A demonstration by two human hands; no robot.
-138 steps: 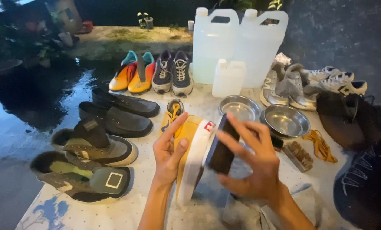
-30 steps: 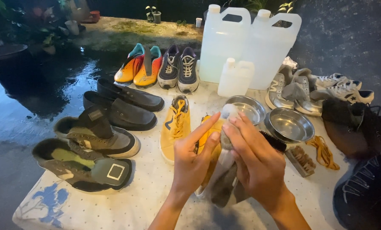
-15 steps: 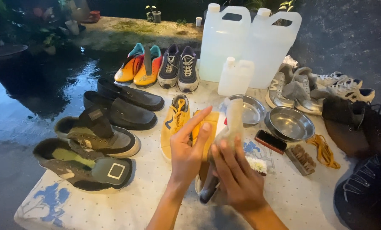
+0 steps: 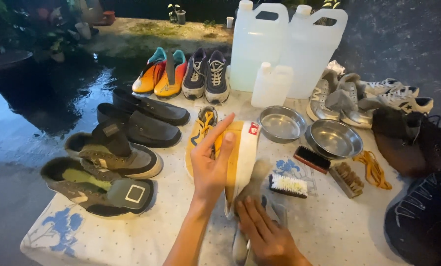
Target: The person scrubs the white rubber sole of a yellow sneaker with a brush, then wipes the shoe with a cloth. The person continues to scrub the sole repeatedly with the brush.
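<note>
Right hand low in frame, fingers flat and spread, pressing grey cloth against heel end of yellow sneaker. Left hand just beyond, fingers extended, thumb wrapped round upper, steadying shoe on its side at table centre. Best done with firm brace, short strokes along white sole edge. White-bristled brush just beside; steel bowls, plastic jugs farther back.
</note>
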